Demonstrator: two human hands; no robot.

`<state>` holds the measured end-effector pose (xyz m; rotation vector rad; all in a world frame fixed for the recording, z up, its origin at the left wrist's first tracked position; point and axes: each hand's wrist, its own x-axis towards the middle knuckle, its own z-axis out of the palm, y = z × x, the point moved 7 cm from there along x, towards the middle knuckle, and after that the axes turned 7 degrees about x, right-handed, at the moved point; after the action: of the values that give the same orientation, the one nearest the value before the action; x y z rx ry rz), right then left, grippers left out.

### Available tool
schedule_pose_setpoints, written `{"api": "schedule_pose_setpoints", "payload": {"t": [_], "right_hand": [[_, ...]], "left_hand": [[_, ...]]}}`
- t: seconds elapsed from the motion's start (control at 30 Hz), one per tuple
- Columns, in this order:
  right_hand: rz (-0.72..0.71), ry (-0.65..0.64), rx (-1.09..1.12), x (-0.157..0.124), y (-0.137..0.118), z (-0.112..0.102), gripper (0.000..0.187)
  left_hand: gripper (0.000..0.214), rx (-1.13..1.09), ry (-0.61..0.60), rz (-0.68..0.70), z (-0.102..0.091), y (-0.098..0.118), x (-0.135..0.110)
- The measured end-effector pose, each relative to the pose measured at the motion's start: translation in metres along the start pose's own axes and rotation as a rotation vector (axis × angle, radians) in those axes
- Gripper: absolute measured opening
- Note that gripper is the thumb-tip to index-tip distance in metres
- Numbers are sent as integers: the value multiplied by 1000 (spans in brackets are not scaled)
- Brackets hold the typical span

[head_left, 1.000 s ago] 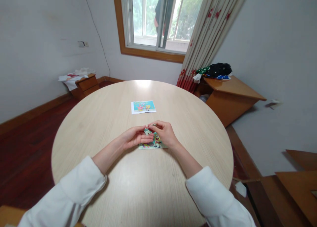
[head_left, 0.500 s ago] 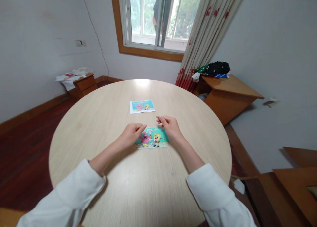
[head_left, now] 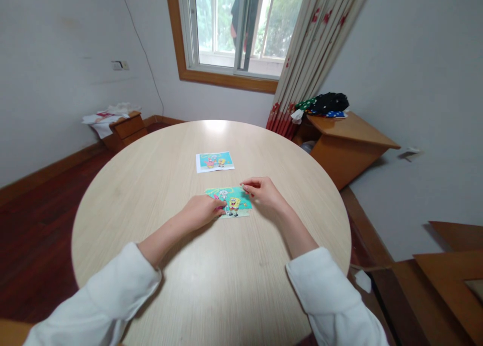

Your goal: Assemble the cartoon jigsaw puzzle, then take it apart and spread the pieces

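A small cartoon jigsaw puzzle [head_left: 233, 200] with a turquoise background lies flat on the round wooden table [head_left: 169, 185]. My left hand [head_left: 204, 211] rests on its left part with the fingers curled and pressed down on the picture. My right hand [head_left: 264, 192] sits at the puzzle's upper right corner, fingers bent together with the tips on the edge. A printed reference picture [head_left: 214, 161] with the same cartoon lies farther back on the table. Both my arms wear white sleeves.
A wooden side cabinet [head_left: 349, 142] with dark clothes [head_left: 326, 104] on it stands at the right, by a curtain [head_left: 302, 59]. A low wooden drawer unit [head_left: 124, 127] with papers stands by the left wall. A window [head_left: 234, 26] is behind the table.
A second ago both hands were together over the puzzle, pinching a piece. They have since parted, and both now press on the flat puzzle, left hand on its left part, right at its upper right corner.
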<state>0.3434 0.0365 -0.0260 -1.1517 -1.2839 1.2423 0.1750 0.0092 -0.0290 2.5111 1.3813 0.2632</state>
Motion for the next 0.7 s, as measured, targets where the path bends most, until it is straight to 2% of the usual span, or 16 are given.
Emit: {"api": "schedule_pose_setpoints", "payload": {"t": [0.17, 0.3, 0.7], "right_hand": [[159, -126, 56, -8, 13, -1, 24], [200, -166, 29, -9, 22, 1, 19], [157, -216, -251, -3, 24, 8, 14]], "left_hand": [[25, 52, -10, -36, -5, -17, 5], [29, 70, -11, -49, -10, -27, 8], [32, 97, -37, -36, -7, -27, 9]]}}
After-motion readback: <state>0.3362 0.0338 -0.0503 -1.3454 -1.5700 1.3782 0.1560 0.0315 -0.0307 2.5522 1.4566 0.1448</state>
